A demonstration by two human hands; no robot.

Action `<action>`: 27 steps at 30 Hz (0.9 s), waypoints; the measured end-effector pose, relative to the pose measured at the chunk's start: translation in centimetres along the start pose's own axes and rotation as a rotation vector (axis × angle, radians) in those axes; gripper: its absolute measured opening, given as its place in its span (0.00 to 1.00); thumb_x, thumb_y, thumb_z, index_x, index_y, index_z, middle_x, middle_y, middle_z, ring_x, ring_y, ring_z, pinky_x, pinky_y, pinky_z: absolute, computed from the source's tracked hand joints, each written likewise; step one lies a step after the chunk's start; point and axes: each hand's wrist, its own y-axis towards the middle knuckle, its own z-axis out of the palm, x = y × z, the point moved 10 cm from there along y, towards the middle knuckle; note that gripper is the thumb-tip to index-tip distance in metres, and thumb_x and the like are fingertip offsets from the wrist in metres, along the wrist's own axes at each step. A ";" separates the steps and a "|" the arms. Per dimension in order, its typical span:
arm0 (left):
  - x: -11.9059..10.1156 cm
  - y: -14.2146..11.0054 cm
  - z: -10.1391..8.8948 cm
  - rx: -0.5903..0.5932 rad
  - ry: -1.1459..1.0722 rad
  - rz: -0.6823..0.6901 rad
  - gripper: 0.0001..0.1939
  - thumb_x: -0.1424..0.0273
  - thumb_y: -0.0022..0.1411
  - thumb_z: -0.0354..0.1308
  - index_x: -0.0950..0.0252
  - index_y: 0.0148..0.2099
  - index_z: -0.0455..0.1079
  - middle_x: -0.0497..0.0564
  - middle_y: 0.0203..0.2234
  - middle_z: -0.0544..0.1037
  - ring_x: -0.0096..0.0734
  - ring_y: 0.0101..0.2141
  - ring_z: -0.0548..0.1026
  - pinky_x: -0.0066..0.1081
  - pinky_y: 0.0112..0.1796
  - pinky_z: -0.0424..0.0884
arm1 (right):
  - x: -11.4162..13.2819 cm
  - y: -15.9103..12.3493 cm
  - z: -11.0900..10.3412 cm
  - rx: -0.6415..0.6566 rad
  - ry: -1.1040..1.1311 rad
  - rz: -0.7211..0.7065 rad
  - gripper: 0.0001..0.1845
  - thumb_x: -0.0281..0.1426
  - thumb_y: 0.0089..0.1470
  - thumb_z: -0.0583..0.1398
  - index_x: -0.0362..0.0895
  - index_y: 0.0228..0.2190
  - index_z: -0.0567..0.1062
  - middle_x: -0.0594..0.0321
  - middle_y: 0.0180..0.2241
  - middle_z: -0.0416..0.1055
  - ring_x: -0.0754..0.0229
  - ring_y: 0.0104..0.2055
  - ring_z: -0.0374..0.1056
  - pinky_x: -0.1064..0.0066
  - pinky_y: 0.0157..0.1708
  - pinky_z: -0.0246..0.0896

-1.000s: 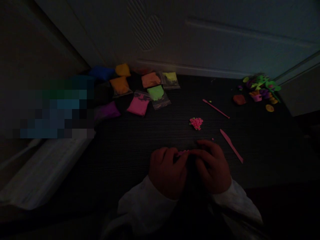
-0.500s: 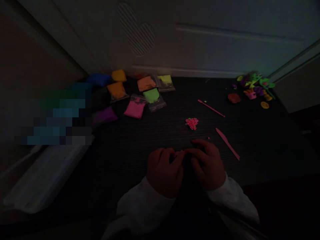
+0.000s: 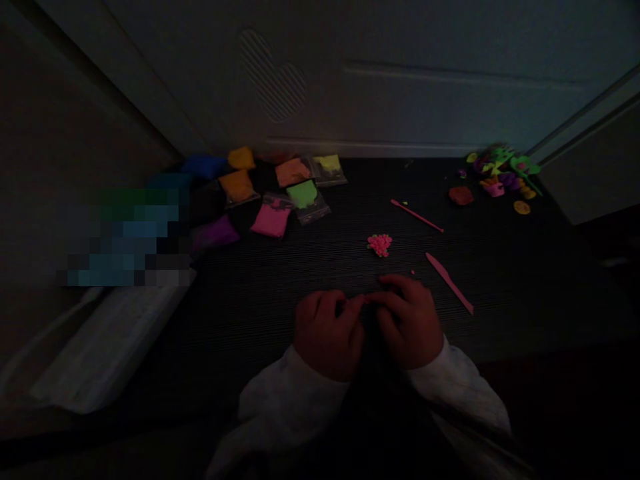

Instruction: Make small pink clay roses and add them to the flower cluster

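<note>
We've got a pink bit (image 3: 367,300) pinched in our left hand (image 3: 326,337), near the pink cluster (image 3: 380,245); our right hand (image 3: 413,325) is half-curled beside it (can't tell if gripping). Probably light and squishy, so edges only, gently.

The left hand (image 3: 327,333) and right hand (image 3: 407,321) come close together at a tiny pink bit (image 3: 367,300), near the table's front edge. Soft, bright bags (image 3: 271,219) sit by its back left corner, little toys (image 3: 505,173) by its back right.
</note>
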 end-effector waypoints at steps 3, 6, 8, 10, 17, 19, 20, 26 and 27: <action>0.1 0.0 -0.2 -0.032 -0.004 0.002 0.15 0.71 0.50 0.49 0.62 0.42 0.66 0.53 0.31 0.67 0.36 0.35 0.62 0.39 0.37 0.58 | -0.1 -0.1 0.0 -0.003 0.006 0.001 0.12 0.27 0.43 0.53 0.48 0.32 0.72 0.61 0.41 0.60 0.58 0.39 0.56 0.62 0.39 0.49; 0.4 -0.2 -0.5 -0.068 -0.006 -0.005 0.15 0.72 0.49 0.49 0.62 0.41 0.67 0.53 0.31 0.67 0.35 0.34 0.62 0.38 0.38 0.58 | 0.0 -0.1 -0.2 -0.018 0.027 -0.015 0.13 0.27 0.43 0.52 0.48 0.33 0.71 0.61 0.41 0.60 0.58 0.38 0.56 0.63 0.39 0.49; 0.6 -0.3 -0.5 -0.076 -0.003 0.003 0.14 0.72 0.49 0.49 0.62 0.40 0.67 0.53 0.30 0.66 0.35 0.34 0.62 0.38 0.38 0.58 | 0.1 -0.1 -0.2 -0.020 0.023 -0.026 0.13 0.27 0.43 0.53 0.49 0.33 0.71 0.62 0.41 0.60 0.58 0.38 0.56 0.63 0.38 0.48; 0.6 -0.3 -0.4 -0.071 0.004 0.023 0.15 0.73 0.49 0.49 0.61 0.40 0.67 0.53 0.31 0.66 0.35 0.34 0.61 0.38 0.37 0.59 | 0.2 0.0 -0.1 -0.011 0.000 -0.030 0.13 0.27 0.43 0.53 0.50 0.32 0.72 0.62 0.41 0.60 0.58 0.38 0.55 0.62 0.38 0.48; 0.7 -0.2 -0.1 -0.087 0.048 0.017 0.16 0.73 0.49 0.48 0.61 0.42 0.66 0.53 0.31 0.67 0.36 0.34 0.62 0.38 0.36 0.59 | 0.4 -0.1 0.1 0.005 -0.047 -0.024 0.12 0.29 0.43 0.53 0.52 0.32 0.71 0.64 0.42 0.60 0.58 0.38 0.54 0.63 0.38 0.47; 0.9 -0.3 -0.5 -0.143 0.050 0.001 0.16 0.73 0.49 0.48 0.63 0.42 0.66 0.53 0.31 0.67 0.35 0.34 0.62 0.37 0.36 0.59 | 0.6 -0.1 0.1 0.015 -0.050 -0.039 0.12 0.29 0.43 0.53 0.52 0.32 0.71 0.64 0.42 0.60 0.57 0.39 0.54 0.62 0.38 0.47; 1.0 -0.4 -0.7 -0.174 0.048 0.000 0.16 0.73 0.48 0.48 0.64 0.41 0.66 0.54 0.30 0.67 0.35 0.33 0.62 0.37 0.36 0.59 | 0.6 -0.1 0.2 0.018 -0.053 -0.043 0.12 0.29 0.43 0.53 0.52 0.31 0.72 0.64 0.42 0.60 0.57 0.39 0.54 0.62 0.38 0.46; 1.8 -1.3 -1.8 -0.277 0.064 0.040 0.13 0.75 0.46 0.49 0.61 0.34 0.70 0.52 0.27 0.67 0.33 0.30 0.63 0.35 0.34 0.60 | 1.3 -0.2 0.1 0.017 -0.041 -0.087 0.13 0.29 0.44 0.53 0.53 0.33 0.71 0.63 0.42 0.59 0.56 0.41 0.53 0.62 0.38 0.45; 2.0 -1.4 -1.9 -0.280 0.073 0.041 0.13 0.75 0.46 0.49 0.60 0.34 0.70 0.51 0.26 0.67 0.33 0.30 0.63 0.35 0.34 0.59 | 1.4 -0.2 0.1 0.021 -0.042 -0.098 0.13 0.29 0.44 0.53 0.53 0.33 0.71 0.63 0.42 0.59 0.56 0.42 0.52 0.62 0.38 0.45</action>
